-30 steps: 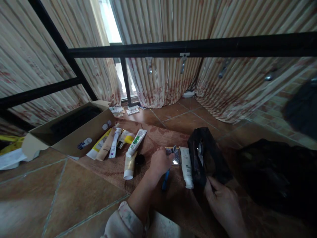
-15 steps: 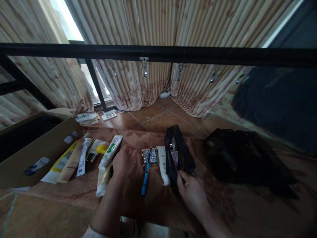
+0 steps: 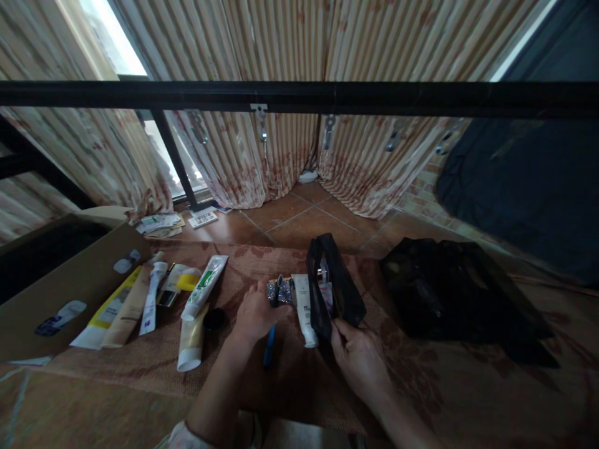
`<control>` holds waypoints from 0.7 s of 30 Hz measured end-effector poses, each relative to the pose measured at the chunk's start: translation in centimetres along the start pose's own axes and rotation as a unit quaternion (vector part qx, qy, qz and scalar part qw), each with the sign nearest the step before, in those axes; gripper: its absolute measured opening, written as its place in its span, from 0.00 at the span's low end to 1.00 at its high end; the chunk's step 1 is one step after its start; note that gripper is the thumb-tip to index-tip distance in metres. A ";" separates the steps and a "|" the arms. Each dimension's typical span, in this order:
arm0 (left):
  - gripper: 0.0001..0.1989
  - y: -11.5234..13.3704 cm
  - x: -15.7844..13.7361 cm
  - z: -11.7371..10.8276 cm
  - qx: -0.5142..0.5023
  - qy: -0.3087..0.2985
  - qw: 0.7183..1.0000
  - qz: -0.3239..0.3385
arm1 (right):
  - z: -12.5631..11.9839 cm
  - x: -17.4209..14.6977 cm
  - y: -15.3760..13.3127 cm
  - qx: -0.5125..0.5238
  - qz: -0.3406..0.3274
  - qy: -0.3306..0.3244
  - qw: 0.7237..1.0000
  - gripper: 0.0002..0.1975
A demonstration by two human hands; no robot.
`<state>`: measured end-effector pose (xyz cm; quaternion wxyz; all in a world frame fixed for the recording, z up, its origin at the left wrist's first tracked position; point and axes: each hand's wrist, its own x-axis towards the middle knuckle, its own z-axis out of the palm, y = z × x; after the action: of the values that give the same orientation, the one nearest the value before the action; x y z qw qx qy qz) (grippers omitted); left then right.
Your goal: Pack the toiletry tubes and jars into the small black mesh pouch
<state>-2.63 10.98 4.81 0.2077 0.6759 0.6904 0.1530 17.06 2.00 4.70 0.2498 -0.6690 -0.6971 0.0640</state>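
My right hand [image 3: 360, 355] pinches the near edge of a black mesh pouch [image 3: 349, 290], which stands open with small clear items inside. My left hand [image 3: 255, 312] is over a blue toothbrush [image 3: 268, 349], hiding its middle; its thumb and fingers are apart, around the near left corner of a glittery silver case [image 3: 284, 293]. Between the case and the pouch lies a white tube [image 3: 305, 312]. To the left of my left hand are a green-and-white toothpaste tube [image 3: 204, 287], a beige tube with a white cap [image 3: 191, 343] and a round black lid [image 3: 214, 319].
Several more tubes, among them a yellow-and-white tube [image 3: 110, 315], lie beside a cardboard box [image 3: 88, 293] at the left. A black plastic bag [image 3: 449, 293] rests on the right. Beyond the brown cloth [image 3: 154, 368], a dark metal bar [image 3: 299, 96] crosses before curtains.
My left hand has moved right, from beside the toothpaste tube to over the toothbrush and the glittery case. The black lid is now uncovered. My right hand still holds the pouch.
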 end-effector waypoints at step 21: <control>0.36 0.8 0.3 1.0 0.043 0.001 0.997 0.060 | 0.7 -0.3 1.2 0.038 0.000 -0.022 0.999 0.25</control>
<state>-1.48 11.25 4.32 0.1686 0.7242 0.6547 0.1359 17.81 2.04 3.52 0.2597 -0.6570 -0.6998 0.1055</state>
